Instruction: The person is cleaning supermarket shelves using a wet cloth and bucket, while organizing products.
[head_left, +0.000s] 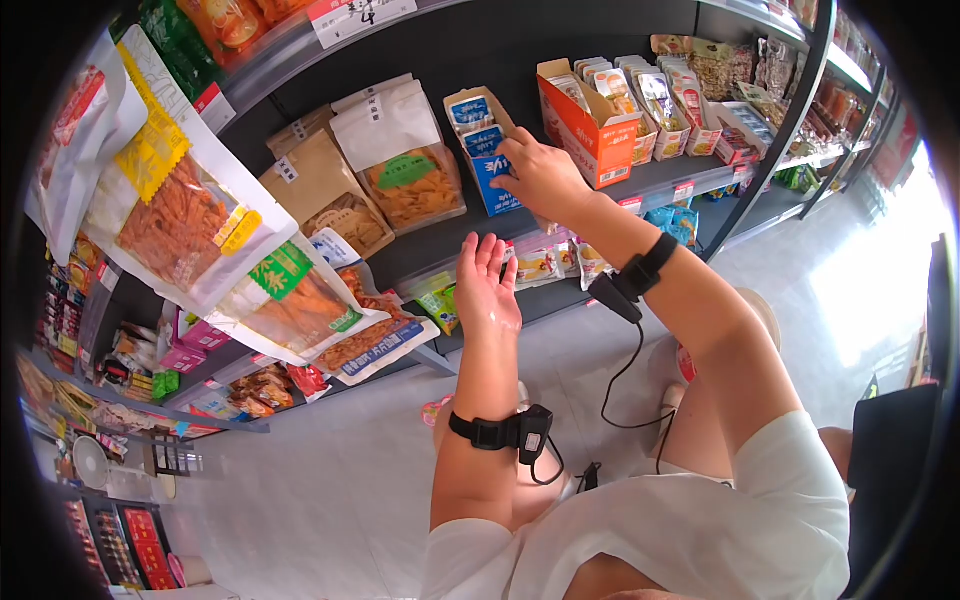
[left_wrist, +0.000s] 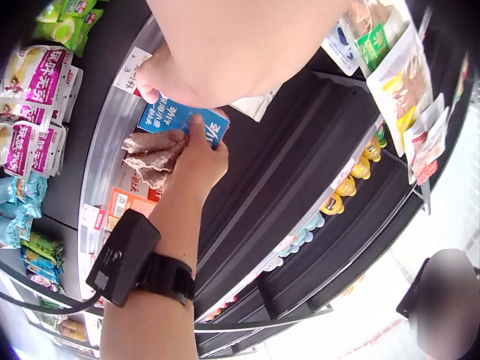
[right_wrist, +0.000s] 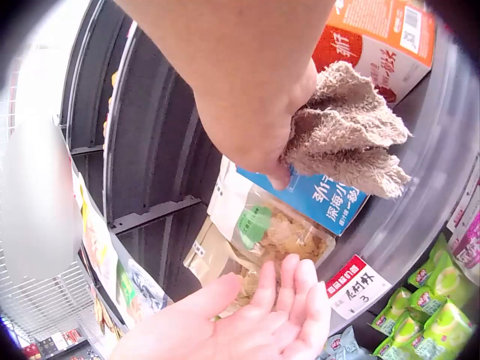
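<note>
My right hand (head_left: 545, 178) is at the blue snack box (head_left: 490, 165) on the shelf, and its thumb touches the box in the left wrist view. A crumpled brown cloth (right_wrist: 349, 131) is gripped by the right hand (right_wrist: 262, 135) and lies against the front of the blue box (right_wrist: 322, 196). My left hand (head_left: 488, 288), palm up with fingers extended, is held in front of the shelf edge, below the box and apart from it. It holds nothing. In the right wrist view, the left hand (right_wrist: 255, 319) is beside the price tag (right_wrist: 356, 286).
An orange box (head_left: 590, 125) stands right of the blue one. Bagged snacks (head_left: 400, 165) stand to its left, and hanging packets (head_left: 180, 205) jut out at the far left. Lower shelves hold green packets (head_left: 440, 305). A black cable (head_left: 612, 385) hangs from the right wrist.
</note>
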